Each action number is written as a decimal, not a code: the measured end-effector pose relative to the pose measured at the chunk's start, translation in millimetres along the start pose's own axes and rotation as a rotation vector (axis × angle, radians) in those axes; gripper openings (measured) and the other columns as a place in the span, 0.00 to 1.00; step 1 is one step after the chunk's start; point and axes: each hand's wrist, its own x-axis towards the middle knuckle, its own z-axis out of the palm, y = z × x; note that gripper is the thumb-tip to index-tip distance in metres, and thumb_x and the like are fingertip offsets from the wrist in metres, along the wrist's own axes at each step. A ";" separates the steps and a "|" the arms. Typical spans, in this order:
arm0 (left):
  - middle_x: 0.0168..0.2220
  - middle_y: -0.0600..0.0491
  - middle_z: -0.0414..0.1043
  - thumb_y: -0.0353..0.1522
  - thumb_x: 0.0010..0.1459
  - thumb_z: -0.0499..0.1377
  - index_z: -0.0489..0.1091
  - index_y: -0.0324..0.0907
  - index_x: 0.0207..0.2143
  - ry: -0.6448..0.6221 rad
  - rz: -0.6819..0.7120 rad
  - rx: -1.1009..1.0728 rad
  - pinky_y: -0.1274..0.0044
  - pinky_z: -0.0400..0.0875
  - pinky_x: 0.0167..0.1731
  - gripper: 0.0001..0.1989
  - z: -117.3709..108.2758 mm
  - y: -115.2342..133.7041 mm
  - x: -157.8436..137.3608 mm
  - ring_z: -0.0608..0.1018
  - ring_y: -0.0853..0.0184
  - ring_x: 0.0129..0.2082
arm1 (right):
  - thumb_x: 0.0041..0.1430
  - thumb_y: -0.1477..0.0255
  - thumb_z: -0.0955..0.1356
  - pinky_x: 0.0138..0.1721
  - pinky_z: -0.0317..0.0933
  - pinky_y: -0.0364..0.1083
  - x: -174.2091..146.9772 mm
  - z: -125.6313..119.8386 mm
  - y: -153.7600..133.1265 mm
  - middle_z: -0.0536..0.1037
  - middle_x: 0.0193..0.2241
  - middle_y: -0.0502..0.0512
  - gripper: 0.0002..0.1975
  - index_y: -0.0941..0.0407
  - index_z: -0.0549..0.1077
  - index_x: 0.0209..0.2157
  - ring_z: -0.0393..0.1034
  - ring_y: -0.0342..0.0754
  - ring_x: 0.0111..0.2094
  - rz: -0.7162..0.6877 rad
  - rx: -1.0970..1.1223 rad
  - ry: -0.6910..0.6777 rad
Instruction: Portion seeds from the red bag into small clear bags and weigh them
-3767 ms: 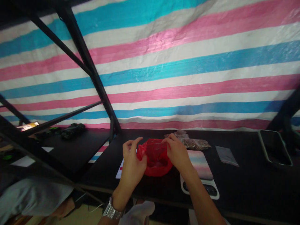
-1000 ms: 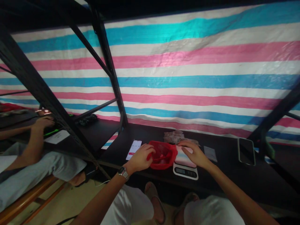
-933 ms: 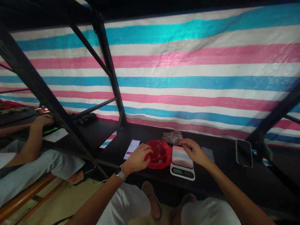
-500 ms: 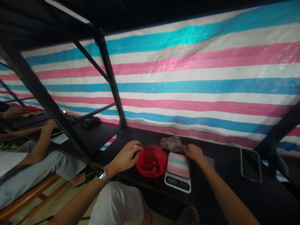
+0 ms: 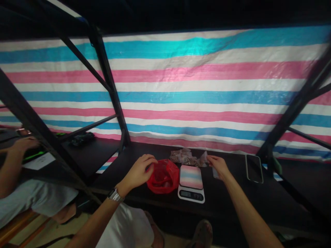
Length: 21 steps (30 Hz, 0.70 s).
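Note:
My left hand [image 5: 139, 171], with a metal-banded watch on the wrist, is at the left rim of an open red plastic bag [image 5: 169, 187], its thumb and fingers curled on the edge. The bag's contents are hard to make out. My right hand [image 5: 218, 166] pinches the corner of a small clear plastic bag [image 5: 203, 159] with brownish contents. Several similar small bags [image 5: 182, 156] lie beside it in a pile behind the scale. A white kitchen scale [image 5: 191, 182] stands between my hands, nothing on its shiny plate. Under my right hand lies a flat translucent piece [image 5: 216, 174].
A phone [image 5: 254, 168] lies on the black table [image 5: 232, 193] at the right. Dark metal posts [image 5: 111, 82] frame the bench before a striped tarp [image 5: 201, 93]. At the left another person's arm [image 5: 12, 162] rests near a white sheet [image 5: 38, 161].
My right hand has drawn a small bag slightly up and right from the pile. My left hand has closed on the red bag's rim. The camera view has turned slightly right.

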 end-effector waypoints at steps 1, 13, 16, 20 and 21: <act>0.45 0.49 0.80 0.27 0.66 0.55 0.78 0.46 0.43 -0.009 0.007 -0.033 0.63 0.72 0.54 0.13 0.7 1.3 3.1 0.79 0.59 0.47 | 0.69 0.61 0.72 0.48 0.75 0.55 -6.8 0.7 -3.7 0.80 0.52 0.61 0.19 0.58 0.76 0.55 0.78 0.54 0.48 -0.023 0.073 0.008; 0.40 0.52 0.83 0.34 0.70 0.55 0.77 0.44 0.45 -0.098 -0.089 -0.405 0.72 0.74 0.42 0.11 37.7 52.6 20.8 0.82 0.63 0.38 | 0.36 0.62 0.84 0.37 0.68 0.48 -92.8 86.1 -66.6 0.82 0.28 0.50 0.28 0.55 0.78 0.40 0.75 0.47 0.30 -0.266 0.496 -0.108; 0.36 0.51 0.81 0.42 0.73 0.52 0.75 0.42 0.41 -0.078 -0.158 -0.503 0.75 0.72 0.34 0.16 50.1 53.8 24.0 0.81 0.64 0.34 | 0.38 0.64 0.83 0.35 0.65 0.46 -99.5 110.3 -74.9 0.79 0.24 0.47 0.24 0.54 0.75 0.36 0.73 0.46 0.28 -0.280 0.489 -0.217; 0.31 0.53 0.77 0.47 0.71 0.54 0.71 0.42 0.34 -0.039 -0.225 -0.561 0.75 0.66 0.31 0.20 58.5 39.2 33.2 0.76 0.65 0.30 | 0.38 0.67 0.82 0.32 0.60 0.43 -92.1 131.1 -80.0 0.76 0.22 0.43 0.22 0.54 0.73 0.33 0.68 0.42 0.25 -0.282 0.471 -0.283; 0.30 0.54 0.75 0.48 0.70 0.55 0.70 0.42 0.33 -0.041 -0.229 -0.572 0.75 0.64 0.30 0.20 59.6 34.0 36.0 0.74 0.66 0.29 | 0.38 0.68 0.81 0.31 0.58 0.43 -88.3 134.3 -80.0 0.76 0.22 0.43 0.21 0.54 0.73 0.34 0.67 0.41 0.24 -0.281 0.465 -0.288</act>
